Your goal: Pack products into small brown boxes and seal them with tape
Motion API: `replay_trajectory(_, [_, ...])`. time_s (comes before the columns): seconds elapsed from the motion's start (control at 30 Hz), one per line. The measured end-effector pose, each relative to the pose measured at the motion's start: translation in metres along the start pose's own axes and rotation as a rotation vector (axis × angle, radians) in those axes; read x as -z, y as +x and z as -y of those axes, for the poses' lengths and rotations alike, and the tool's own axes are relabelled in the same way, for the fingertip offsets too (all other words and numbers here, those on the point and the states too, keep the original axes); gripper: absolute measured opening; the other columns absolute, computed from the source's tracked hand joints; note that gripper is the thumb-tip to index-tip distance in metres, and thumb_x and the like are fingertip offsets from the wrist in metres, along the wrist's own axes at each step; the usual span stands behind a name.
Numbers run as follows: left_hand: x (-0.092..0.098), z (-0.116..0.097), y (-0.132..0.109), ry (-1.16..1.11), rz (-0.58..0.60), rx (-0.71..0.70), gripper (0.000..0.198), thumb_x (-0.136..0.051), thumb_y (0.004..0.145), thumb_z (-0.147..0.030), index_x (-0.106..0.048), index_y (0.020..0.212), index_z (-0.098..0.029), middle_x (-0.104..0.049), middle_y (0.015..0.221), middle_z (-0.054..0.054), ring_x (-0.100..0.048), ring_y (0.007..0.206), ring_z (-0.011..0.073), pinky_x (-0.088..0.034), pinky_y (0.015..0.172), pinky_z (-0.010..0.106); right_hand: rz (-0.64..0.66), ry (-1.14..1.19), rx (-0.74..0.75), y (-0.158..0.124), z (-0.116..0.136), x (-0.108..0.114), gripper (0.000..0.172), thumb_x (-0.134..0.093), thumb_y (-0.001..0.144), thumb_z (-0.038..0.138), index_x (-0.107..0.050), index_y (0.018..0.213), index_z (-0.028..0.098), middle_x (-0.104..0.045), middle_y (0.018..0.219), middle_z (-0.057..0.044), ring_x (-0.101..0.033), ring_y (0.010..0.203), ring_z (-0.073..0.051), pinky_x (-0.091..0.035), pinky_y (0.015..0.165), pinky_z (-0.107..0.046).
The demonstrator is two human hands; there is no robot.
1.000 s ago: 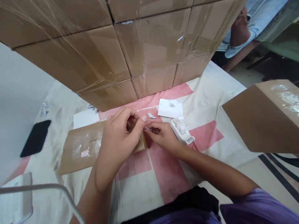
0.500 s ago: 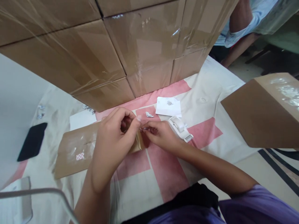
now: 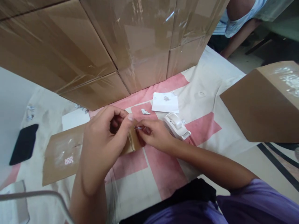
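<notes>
My left hand (image 3: pixel 102 133) is closed, its fingers curled and the thumb tip close to the index finger, over a small cardboard box (image 3: pixel 132 140). What it grips, if anything, is hidden. Just right of it, my right hand (image 3: pixel 153 132) pinches a tiny whitish piece (image 3: pixel 139 127) against the box's upper edge; its exact kind is too small to tell. A white tape dispenser (image 3: pixel 177 126) sits beyond my right wrist. Beyond my fingers lie a small heap of whitish bits (image 3: pixel 145 111) and a white paper (image 3: pixel 165 102) with a dark printed mark or small pile on it.
Stacked cartons in clear wrap (image 3: pixel 140 46) wall off the far side. A flat cardboard piece (image 3: pixel 53 155), a white card (image 3: pixel 76 119) and a black phone-like slab (image 3: pixel 24 144) lie left. A large carton (image 3: pixel 263 105) stands right. Another person's arm (image 3: pixel 243 35) shows upper right.
The view has shifted slightly, so most things sit a little further left and higher. Both hands keep nearly the same pose at the small box.
</notes>
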State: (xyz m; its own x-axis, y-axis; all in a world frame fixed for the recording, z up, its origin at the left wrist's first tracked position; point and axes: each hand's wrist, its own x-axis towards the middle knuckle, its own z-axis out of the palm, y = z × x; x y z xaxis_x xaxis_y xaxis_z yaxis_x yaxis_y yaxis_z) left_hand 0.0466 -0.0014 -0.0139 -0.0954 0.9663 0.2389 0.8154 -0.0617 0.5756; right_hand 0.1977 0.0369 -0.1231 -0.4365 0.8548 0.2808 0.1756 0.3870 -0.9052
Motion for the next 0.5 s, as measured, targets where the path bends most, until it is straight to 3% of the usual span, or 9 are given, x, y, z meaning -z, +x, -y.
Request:
replay_trajectory(0.23, [0.0008, 0.0003, 0.0011, 0.033, 0.005, -0.026, 0.017, -0.058, 0.098, -0.035, -0.061, 0.086, -0.023, -0.062, 0.080, -0.005, -0.054, 0.072, 0.0121, -0.040, 0.068, 0.027, -0.013, -0.004, 0.009, -0.0004, 0.0037, 0.0022, 0.014, -0.062, 0.090, 0.011, -0.074, 0.097, 0.013, -0.063, 0.066, 0.003, -0.052, 0.059, -0.009, -0.039, 0.061, -0.021])
replay_trajectory(0.5, [0.0007, -0.0004, 0.0007, 0.033, 0.004, -0.043, 0.017, -0.059, 0.097, -0.035, -0.061, 0.084, -0.024, -0.061, 0.078, -0.005, -0.052, 0.069, 0.0116, -0.039, 0.066, 0.027, -0.020, 0.146, -0.021, -0.0023, -0.0028, -0.0026, 0.010, -0.062, 0.087, 0.011, -0.070, 0.085, 0.015, -0.064, 0.069, 0.003, -0.053, 0.059, -0.009, -0.041, 0.060, -0.021])
